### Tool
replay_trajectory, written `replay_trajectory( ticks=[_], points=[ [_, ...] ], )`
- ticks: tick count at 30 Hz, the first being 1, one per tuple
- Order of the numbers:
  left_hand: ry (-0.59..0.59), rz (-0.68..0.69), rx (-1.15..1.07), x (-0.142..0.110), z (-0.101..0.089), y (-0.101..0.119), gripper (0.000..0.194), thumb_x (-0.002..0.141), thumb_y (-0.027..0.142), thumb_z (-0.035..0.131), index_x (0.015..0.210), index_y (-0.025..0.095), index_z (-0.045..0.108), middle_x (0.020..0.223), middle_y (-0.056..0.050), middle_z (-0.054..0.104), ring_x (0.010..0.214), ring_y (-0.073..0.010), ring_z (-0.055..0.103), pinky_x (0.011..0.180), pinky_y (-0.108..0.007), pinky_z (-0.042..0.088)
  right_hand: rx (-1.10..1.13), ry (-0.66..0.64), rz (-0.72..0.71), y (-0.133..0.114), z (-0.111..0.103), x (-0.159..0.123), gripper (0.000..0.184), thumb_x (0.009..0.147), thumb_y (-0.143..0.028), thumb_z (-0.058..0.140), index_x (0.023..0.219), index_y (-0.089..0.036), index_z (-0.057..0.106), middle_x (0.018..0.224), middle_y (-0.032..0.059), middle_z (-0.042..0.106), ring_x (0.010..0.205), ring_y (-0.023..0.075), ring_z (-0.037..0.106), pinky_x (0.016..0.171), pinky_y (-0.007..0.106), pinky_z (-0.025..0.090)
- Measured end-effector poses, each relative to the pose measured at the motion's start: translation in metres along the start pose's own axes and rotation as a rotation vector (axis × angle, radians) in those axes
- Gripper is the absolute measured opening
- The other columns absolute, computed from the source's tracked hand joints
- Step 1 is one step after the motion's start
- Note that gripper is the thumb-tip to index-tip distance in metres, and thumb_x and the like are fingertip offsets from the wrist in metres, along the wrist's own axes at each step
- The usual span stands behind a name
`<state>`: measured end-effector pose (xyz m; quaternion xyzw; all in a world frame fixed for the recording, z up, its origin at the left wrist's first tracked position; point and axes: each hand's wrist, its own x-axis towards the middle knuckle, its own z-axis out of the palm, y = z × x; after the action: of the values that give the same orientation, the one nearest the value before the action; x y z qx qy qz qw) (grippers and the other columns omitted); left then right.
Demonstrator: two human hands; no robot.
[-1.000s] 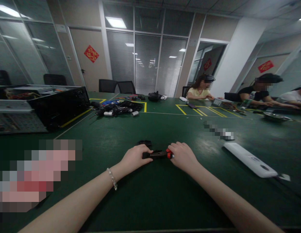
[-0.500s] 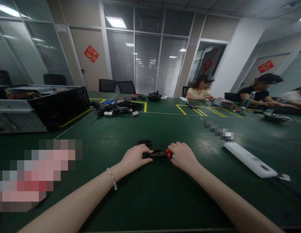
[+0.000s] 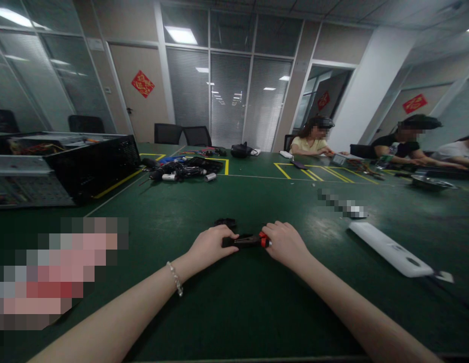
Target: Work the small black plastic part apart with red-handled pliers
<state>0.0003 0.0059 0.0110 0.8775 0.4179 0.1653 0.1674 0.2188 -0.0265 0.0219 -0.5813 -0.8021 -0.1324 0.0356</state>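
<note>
A short black tool with a red end [image 3: 246, 241] lies crosswise on the green table [image 3: 234, 297] in front of me. My left hand [image 3: 210, 245] is closed around its black left end. My right hand [image 3: 285, 243] is closed around its red right end. Both hands rest on the table top. A small black part [image 3: 225, 222] lies just beyond the tool, apart from my hands.
A white oblong device [image 3: 389, 249] with a cable lies to the right. An open black computer case [image 3: 64, 164] stands at the left. A pile of tools [image 3: 181, 169] sits further back. Other people [image 3: 313, 136] work at the far right end.
</note>
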Motion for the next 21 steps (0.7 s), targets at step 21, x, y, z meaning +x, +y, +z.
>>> replay_trajectory(
  ticks=[21],
  points=[
    [-0.015, -0.020, -0.006, -0.0004, -0.0026, 0.0027, 0.033, 0.072, 0.040, 0.056, 0.102, 0.027, 0.057, 0.101, 0.000, 0.056, 0.083, -0.0176, 0.054, 0.067, -0.027, 0.042, -0.020, -0.020, -0.009, -0.0012, -0.0028, -0.0005, 0.024, 0.071, -0.023, 0.047, 0.091, -0.017, 0.058, 0.089, 0.0052, 0.060, 0.080, 0.0179, 0.050, 0.069, 0.030, 0.034]
  ],
)
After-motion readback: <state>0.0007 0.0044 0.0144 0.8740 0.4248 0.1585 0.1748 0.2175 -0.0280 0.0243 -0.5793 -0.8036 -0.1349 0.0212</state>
